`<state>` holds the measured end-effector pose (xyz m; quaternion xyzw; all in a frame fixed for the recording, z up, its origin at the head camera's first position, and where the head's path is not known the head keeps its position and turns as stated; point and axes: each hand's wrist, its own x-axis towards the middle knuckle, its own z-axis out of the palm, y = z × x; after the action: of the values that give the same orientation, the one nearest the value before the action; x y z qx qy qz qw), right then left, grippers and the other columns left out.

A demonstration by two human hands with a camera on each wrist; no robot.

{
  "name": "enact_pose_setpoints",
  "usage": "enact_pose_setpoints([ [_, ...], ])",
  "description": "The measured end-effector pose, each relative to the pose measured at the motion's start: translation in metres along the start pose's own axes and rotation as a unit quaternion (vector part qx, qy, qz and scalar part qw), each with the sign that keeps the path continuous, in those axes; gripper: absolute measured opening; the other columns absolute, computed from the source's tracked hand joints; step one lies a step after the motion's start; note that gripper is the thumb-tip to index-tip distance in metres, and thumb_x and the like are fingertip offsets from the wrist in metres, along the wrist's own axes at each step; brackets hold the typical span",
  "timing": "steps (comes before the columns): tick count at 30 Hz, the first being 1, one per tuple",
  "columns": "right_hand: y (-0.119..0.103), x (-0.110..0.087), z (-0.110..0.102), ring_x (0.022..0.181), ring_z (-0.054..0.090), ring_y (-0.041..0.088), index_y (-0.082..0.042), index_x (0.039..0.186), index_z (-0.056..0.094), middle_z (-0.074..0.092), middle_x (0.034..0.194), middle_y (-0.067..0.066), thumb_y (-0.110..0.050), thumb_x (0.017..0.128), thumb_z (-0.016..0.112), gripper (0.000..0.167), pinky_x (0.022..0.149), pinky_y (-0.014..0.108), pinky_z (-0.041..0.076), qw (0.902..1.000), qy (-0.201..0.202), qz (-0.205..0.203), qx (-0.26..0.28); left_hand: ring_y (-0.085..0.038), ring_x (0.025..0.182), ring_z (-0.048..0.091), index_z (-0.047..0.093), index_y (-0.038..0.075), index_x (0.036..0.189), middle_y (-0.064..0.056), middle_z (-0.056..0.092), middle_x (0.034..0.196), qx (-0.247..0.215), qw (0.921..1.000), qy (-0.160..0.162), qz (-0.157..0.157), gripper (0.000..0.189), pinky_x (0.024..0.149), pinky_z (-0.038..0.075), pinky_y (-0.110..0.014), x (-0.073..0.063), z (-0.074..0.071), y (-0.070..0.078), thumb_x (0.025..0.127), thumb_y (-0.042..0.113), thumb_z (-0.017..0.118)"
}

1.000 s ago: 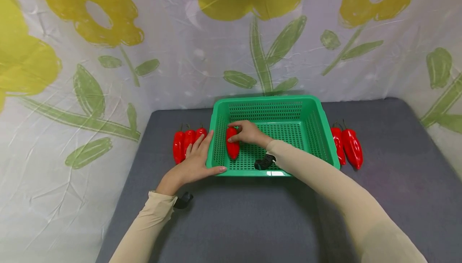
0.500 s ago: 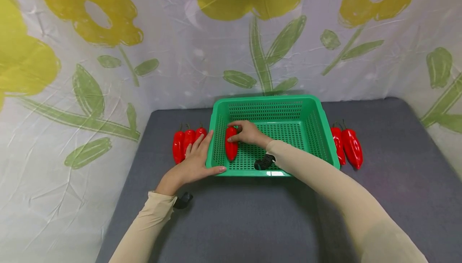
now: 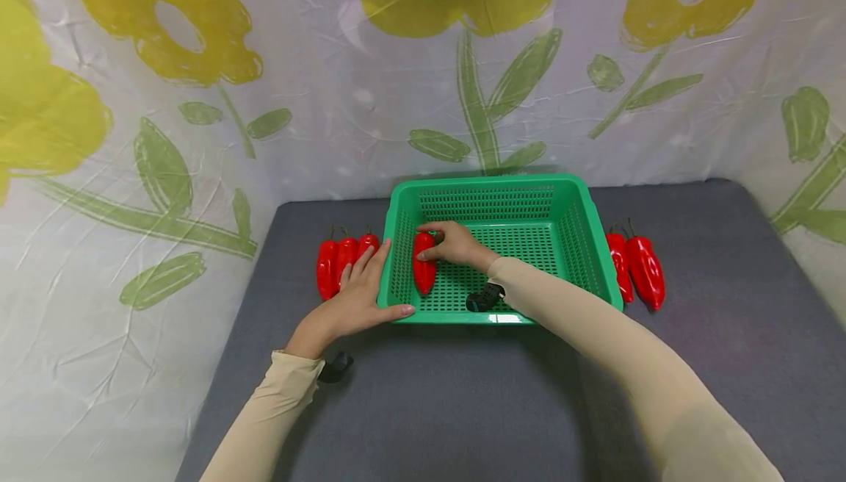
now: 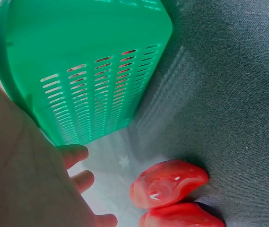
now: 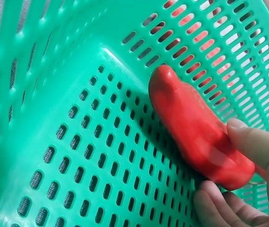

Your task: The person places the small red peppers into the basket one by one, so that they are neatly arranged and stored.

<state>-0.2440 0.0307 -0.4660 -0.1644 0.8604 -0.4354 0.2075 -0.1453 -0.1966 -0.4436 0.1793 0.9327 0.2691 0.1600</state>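
A green plastic basket stands at the back of the table. Inside it, along the left wall, lies a long red pepper. My right hand reaches in and pinches this pepper near its stem end; the right wrist view shows the thumb on top of the pepper and other fingers low beside it. Against the basket's front left corner rests my left hand, its fingers spread along the left side and its thumb on the front rim. In the left wrist view the palm meets the basket wall.
Several red peppers lie side by side on the table left of the basket, partly behind my left fingers. Two more red peppers lie against its right side. A flower-printed curtain hangs behind the grey table.
The pepper in my right hand has turned slightly, its near tip shifting left so that it lies closer to the left wall. My left hand stays where it was.
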Motion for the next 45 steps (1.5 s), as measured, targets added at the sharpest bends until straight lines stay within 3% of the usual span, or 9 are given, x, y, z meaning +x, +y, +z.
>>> enact_pose_setpoints([
  [7, 0.0015, -0.0007, -0.0005, 0.107, 0.067, 0.027, -0.019, 0.145, 0.051, 0.066, 0.127, 0.018, -0.025, 0.088, 0.076, 0.063, 0.078, 0.030, 0.057, 0.9999, 0.001, 0.004, 0.009, -0.029, 0.155, -0.004, -0.014, 0.033, 0.157, 0.001, 0.003, 0.168, -0.003, 1.0000, 0.000, 0.002, 0.116, 0.118, 0.003, -0.072, 0.0009, 0.0004, -0.0003, 0.080, 0.069, 0.065],
  [16, 0.0013, -0.0013, -0.0022, 0.091, 0.070, 0.023, -0.017, 0.145, 0.051, 0.068, 0.114, 0.018, -0.021, 0.087, 0.076, 0.063, 0.076, 0.031, 0.059, 0.9995, 0.007, 0.007, 0.029, -0.029, 0.155, -0.004, -0.014, 0.032, 0.158, 0.001, 0.003, 0.168, 0.002, 1.0000, 0.000, 0.002, 0.116, 0.118, 0.002, -0.071, 0.0027, -0.0001, 0.0001, 0.080, 0.069, 0.065],
  [45, -0.0017, 0.0000, 0.0016, 0.090, 0.070, 0.024, -0.017, 0.145, 0.051, 0.067, 0.119, 0.018, -0.018, 0.089, 0.075, 0.061, 0.077, 0.034, 0.060, 0.9996, 0.009, 0.012, 0.024, -0.029, 0.155, -0.003, -0.012, 0.032, 0.158, -0.001, 0.006, 0.168, -0.005, 1.0000, 0.003, -0.002, 0.116, 0.118, 0.004, -0.071, -0.0008, -0.0009, 0.0018, 0.080, 0.067, 0.067],
])
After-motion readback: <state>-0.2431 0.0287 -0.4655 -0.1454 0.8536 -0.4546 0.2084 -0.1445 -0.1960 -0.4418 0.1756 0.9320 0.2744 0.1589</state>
